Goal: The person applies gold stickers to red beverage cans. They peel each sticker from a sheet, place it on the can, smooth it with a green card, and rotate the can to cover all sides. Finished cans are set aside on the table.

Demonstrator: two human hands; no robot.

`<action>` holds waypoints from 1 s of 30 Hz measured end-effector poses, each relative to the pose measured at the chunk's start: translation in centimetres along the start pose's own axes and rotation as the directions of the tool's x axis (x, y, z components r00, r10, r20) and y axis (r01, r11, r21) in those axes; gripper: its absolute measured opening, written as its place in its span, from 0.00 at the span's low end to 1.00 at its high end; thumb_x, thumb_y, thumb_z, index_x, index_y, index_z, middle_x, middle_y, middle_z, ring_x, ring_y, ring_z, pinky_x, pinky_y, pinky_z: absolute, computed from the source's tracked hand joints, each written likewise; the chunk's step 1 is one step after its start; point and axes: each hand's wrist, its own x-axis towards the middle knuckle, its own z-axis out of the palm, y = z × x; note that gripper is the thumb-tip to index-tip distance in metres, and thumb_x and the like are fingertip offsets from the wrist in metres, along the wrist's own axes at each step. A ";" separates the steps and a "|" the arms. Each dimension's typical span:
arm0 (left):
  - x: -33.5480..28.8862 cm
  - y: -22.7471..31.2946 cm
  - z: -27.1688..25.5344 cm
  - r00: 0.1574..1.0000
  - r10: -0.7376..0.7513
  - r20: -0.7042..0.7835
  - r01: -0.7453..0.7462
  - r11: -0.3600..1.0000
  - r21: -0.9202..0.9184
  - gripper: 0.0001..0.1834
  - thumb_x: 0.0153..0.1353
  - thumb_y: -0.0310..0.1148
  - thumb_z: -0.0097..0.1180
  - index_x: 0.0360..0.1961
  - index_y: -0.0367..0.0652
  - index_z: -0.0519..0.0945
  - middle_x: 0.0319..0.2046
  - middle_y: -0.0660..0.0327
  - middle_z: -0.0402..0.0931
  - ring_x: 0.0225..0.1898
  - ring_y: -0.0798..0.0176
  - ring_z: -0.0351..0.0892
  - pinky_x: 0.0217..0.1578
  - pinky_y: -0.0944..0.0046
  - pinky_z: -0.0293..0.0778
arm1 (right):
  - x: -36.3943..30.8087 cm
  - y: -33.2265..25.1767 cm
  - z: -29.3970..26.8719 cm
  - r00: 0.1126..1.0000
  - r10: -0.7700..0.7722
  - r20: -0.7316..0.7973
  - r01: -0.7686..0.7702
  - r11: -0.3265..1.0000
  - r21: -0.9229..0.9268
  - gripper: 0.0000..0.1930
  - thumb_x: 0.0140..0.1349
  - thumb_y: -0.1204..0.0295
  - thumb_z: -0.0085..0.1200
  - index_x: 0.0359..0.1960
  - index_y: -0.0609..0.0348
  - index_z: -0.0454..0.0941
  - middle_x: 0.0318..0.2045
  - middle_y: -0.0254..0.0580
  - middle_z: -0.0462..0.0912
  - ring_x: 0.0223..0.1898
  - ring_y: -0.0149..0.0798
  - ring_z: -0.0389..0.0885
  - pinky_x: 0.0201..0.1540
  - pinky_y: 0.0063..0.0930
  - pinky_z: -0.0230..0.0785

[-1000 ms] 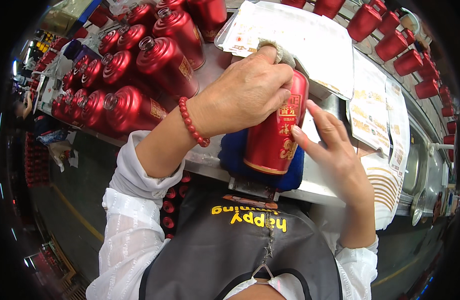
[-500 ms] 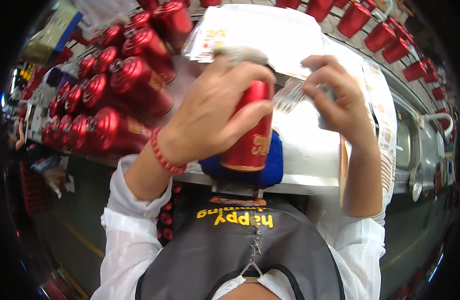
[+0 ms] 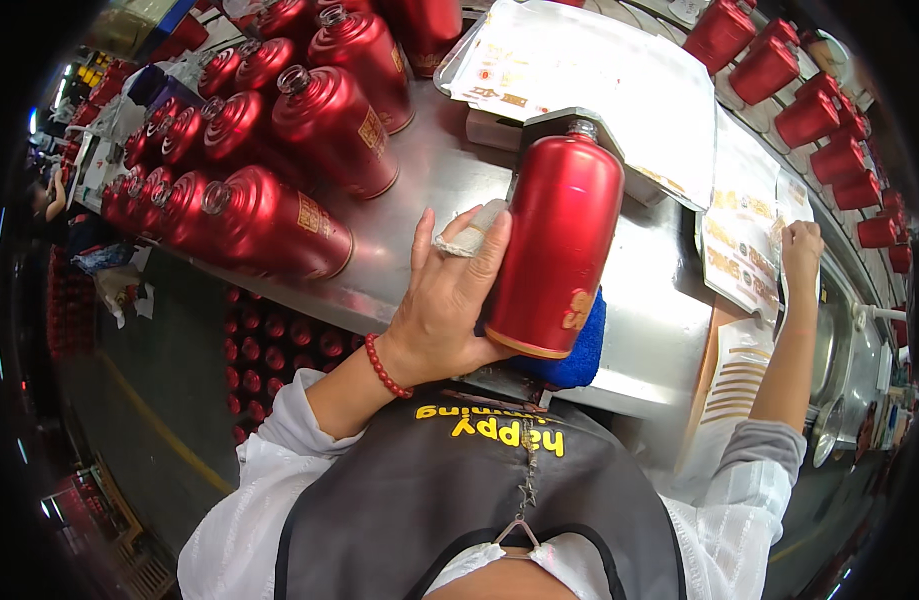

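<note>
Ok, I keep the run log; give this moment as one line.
left hand: against red bottle, pale cloth between fingers; right hand: at printed sheets; blue towel: at bottle's base

Yellow letters [image 3: 511, 436] stand inverted on the grey apron [image 3: 419, 500]; gold characters [image 3: 577, 309] mark the red bottle [image 3: 562, 235] and printed sheets [image 3: 736, 222].

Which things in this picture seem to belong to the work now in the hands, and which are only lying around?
Probably in use:
- red bottle, against the left hand
- pale cloth, in that hand
- blue cloth, by the bottle's base
- printed sheets, near the right hand
- other red bottles

Probably just around:
- purple object, far left
- sink, right
</note>
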 end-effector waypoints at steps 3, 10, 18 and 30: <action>0.6 0.3 0.6 0.997 0.017 -0.082 -0.020 0.999 -0.041 0.70 0.46 0.61 0.73 0.77 0.33 0.44 0.66 0.39 0.65 0.70 0.36 0.60 0.70 0.29 0.38 | 2.7 -8.4 -9.1 1.000 0.017 -0.004 -0.015 0.956 0.292 0.07 0.64 0.74 0.58 0.32 0.66 0.77 0.40 0.50 0.79 0.44 0.52 0.77 0.48 0.39 0.69; 0.3 -0.7 1.8 0.998 -0.045 -0.034 0.041 0.994 -0.103 0.77 0.38 0.64 0.77 0.76 0.28 0.44 0.70 0.42 0.62 0.70 0.39 0.63 0.68 0.29 0.47 | 3.5 -24.4 -25.0 0.965 -0.258 -0.039 0.157 0.455 0.876 0.07 0.65 0.72 0.62 0.34 0.62 0.78 0.48 0.39 0.78 0.50 0.33 0.75 0.56 0.28 0.64; 0.2 -1.5 2.3 0.998 -0.057 -0.003 0.056 0.987 -0.149 0.76 0.41 0.67 0.74 0.77 0.32 0.43 0.64 0.41 0.68 0.72 0.34 0.55 0.71 0.34 0.42 | 2.9 -33.9 -21.3 0.952 -0.295 -0.087 0.190 0.341 0.921 0.06 0.65 0.75 0.62 0.34 0.64 0.77 0.42 0.43 0.77 0.41 0.38 0.80 0.41 0.30 0.76; -1.0 1.4 0.1 0.814 0.536 -0.226 -0.505 0.844 0.182 0.15 0.65 0.42 0.55 0.52 0.64 0.81 0.37 0.77 0.80 0.56 0.66 0.67 0.72 0.46 0.49 | 2.8 -34.4 -20.4 0.959 -0.267 -0.100 0.208 0.418 0.884 0.09 0.63 0.72 0.62 0.34 0.65 0.77 0.41 0.46 0.78 0.40 0.42 0.80 0.41 0.33 0.74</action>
